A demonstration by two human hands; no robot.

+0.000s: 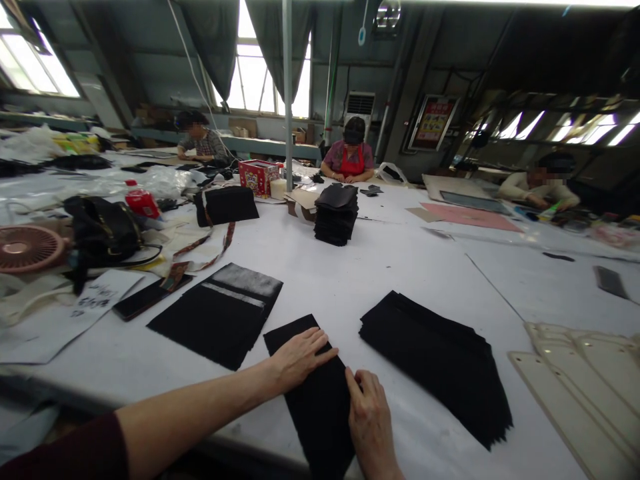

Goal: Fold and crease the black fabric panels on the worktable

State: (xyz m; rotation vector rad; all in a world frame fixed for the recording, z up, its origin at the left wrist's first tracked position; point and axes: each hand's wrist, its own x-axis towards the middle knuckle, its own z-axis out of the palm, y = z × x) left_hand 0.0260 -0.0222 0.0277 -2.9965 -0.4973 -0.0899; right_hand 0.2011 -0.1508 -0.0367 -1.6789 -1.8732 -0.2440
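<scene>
Near the front edge of the white table [425, 263], a fanned black stack [440, 363] is laid beside a black piece [320, 417], pressed by the flat left hand [300, 358]; whether it is pinched by the right hand [369, 420] cannot be told.

From here, the left forearm [200, 417] slants inward, the left hand [297, 360] palm down, fingers [315, 337] extended; the right hand [371, 417] sits nearby, fingers bent.
</scene>
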